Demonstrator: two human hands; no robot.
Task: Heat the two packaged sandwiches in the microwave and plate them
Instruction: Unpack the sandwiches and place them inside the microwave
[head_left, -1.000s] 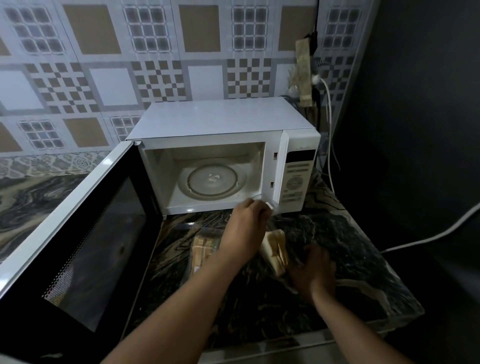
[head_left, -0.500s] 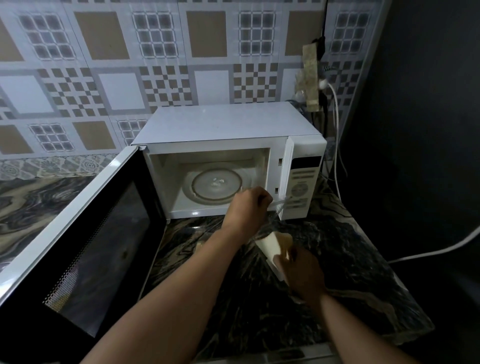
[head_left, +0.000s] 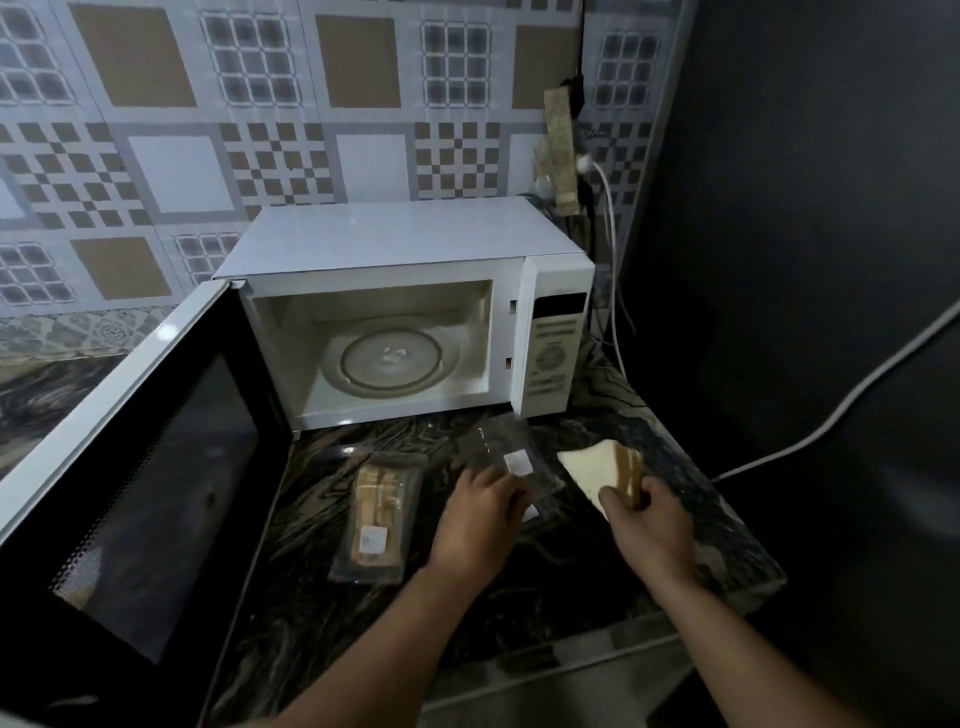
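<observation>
Holding one unwrapped sandwich (head_left: 602, 470), the right hand (head_left: 647, 525) has its fingers curled round the sandwich's near end, above the countertop (head_left: 675, 566) near its right edge. White bread face is turned up; brown crust layers show on the right side.

Left hand (head_left: 480, 519) pinches one empty clear wrapper (head_left: 511, 460), fingers curled over its near end. The wrapper carries one white label and lies on the countertop between the two sandwiches, just in front of the microwave (head_left: 395, 244).

Sandwich count: two. The second, a packaged sandwich (head_left: 382, 512), lies flat on the countertop left of the left hand, apart from it, with one pale label at its near end.

One white microwave stands at the back edge of the countertop against the tiled wall (head_left: 182, 171). Its door (head_left: 135, 457) is swung fully open to the left. One glass turntable (head_left: 392, 361) sits inside with nothing on it. Control panel (head_left: 556, 353) is on the right side of the front.

Two pale cables visible: one (head_left: 613, 249) behind the microwave's right corner, one (head_left: 841, 400) across the dark wall at right.
</observation>
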